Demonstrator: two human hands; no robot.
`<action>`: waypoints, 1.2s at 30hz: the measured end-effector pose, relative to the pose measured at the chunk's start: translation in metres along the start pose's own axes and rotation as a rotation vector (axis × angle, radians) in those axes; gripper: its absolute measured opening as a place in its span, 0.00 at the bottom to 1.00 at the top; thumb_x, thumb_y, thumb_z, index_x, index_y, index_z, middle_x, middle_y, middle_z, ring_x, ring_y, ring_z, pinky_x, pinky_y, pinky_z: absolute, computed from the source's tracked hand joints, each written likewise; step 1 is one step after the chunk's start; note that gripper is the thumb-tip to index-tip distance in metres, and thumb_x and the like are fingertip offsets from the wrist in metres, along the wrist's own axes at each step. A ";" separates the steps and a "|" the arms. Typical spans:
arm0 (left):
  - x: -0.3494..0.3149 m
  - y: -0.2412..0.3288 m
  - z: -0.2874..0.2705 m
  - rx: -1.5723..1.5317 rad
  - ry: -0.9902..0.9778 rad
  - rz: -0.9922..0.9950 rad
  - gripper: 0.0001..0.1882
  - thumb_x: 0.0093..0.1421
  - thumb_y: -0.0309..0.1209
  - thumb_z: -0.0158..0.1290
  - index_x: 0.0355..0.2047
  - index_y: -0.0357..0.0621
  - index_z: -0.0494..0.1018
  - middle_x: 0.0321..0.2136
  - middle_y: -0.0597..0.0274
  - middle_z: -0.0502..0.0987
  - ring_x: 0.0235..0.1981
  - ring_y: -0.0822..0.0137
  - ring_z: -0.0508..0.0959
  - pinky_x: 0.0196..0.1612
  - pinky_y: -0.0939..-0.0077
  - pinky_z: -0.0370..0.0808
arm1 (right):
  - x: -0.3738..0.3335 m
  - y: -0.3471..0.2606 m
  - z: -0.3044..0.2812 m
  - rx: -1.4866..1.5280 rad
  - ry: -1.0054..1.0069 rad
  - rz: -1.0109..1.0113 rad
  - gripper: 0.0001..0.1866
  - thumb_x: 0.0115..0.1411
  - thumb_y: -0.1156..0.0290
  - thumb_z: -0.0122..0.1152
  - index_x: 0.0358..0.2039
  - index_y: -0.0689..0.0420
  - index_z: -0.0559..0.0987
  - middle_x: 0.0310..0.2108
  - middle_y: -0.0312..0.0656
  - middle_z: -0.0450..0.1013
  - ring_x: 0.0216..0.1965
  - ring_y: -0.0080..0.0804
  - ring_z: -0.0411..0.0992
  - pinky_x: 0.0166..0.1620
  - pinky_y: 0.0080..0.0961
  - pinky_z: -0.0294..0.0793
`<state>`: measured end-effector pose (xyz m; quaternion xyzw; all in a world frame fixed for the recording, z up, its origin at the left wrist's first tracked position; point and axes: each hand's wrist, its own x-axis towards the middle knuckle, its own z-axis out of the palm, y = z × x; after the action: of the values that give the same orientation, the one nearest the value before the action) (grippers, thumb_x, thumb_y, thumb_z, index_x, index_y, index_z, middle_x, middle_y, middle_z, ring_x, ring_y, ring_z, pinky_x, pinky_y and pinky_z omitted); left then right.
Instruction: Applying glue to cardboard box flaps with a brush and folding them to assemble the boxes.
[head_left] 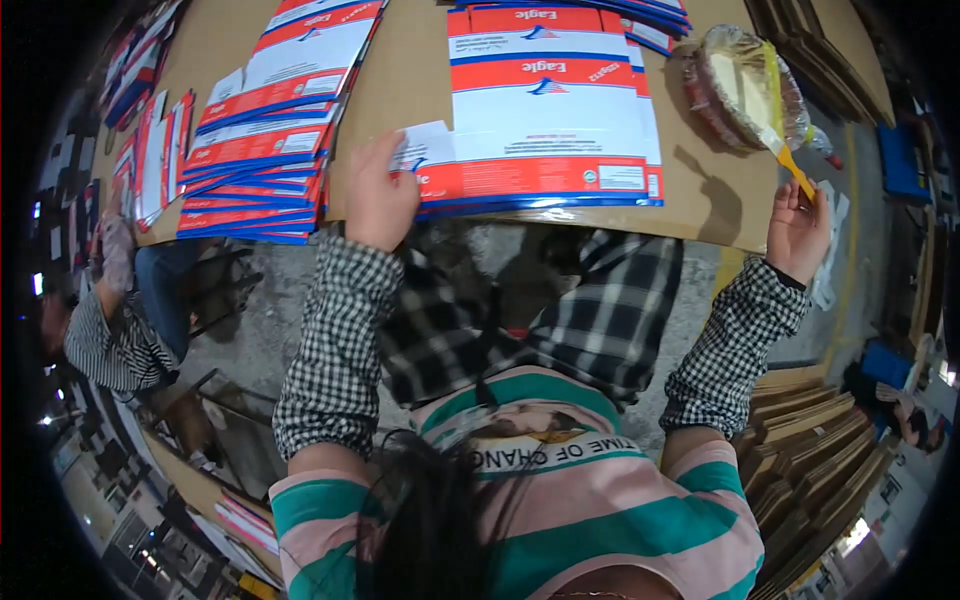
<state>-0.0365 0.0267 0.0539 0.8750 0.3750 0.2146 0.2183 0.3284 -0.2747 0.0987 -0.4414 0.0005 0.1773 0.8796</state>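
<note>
My left hand (382, 195) is closed on the left flap of a flat printed carton sheet (550, 130), pinching it between thumb and fingers. The sheet is white, red and blue and lies on top of a stack near the table's front edge. In my right hand (798, 232) is a paste brush with a yellow-orange handle (796, 173). Its pale head rests at the near rim of a plastic-wrapped bowl (703, 95), which contains cream-coloured paste. The fingers of my right hand curl round the handle's lower end.
Left of my left hand stands a fanned pile of similar printed sheets (262, 140). The brown table (405, 75) ends just in front of my lap. Stacked brown cardboard (815, 450) is at the right. Another person's striped sleeve (115, 340) shows at the far left.
</note>
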 end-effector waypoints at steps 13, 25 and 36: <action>0.052 0.020 -0.001 -0.096 -0.202 0.005 0.07 0.46 0.18 0.50 0.28 0.35 0.69 0.31 0.55 0.70 0.28 0.65 0.74 0.31 0.77 0.71 | -0.062 0.041 0.022 0.070 -0.160 0.214 0.12 0.61 0.67 0.45 0.36 0.64 0.70 0.35 0.48 0.71 0.32 0.30 0.72 0.37 0.24 0.73; -0.013 0.029 -0.003 -0.304 0.267 0.098 0.09 0.48 0.14 0.47 0.30 0.35 0.72 0.38 0.55 0.73 0.33 0.67 0.75 0.29 0.81 0.73 | -0.100 0.051 0.048 0.145 -0.347 0.349 0.15 0.63 0.63 0.40 0.36 0.64 0.69 0.35 0.45 0.70 0.27 0.25 0.69 0.34 0.24 0.71; -0.019 0.033 0.002 -0.236 0.313 0.106 0.09 0.49 0.15 0.47 0.30 0.35 0.72 0.38 0.53 0.73 0.36 0.63 0.75 0.33 0.78 0.73 | -0.124 0.079 0.078 -0.021 -0.500 0.528 0.13 0.62 0.63 0.43 0.34 0.60 0.69 0.31 0.45 0.71 0.27 0.29 0.71 0.32 0.23 0.71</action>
<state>-0.0288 -0.0086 0.0659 0.8179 0.3299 0.4017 0.2469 0.1752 -0.2090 0.1044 -0.3781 -0.1026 0.5007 0.7719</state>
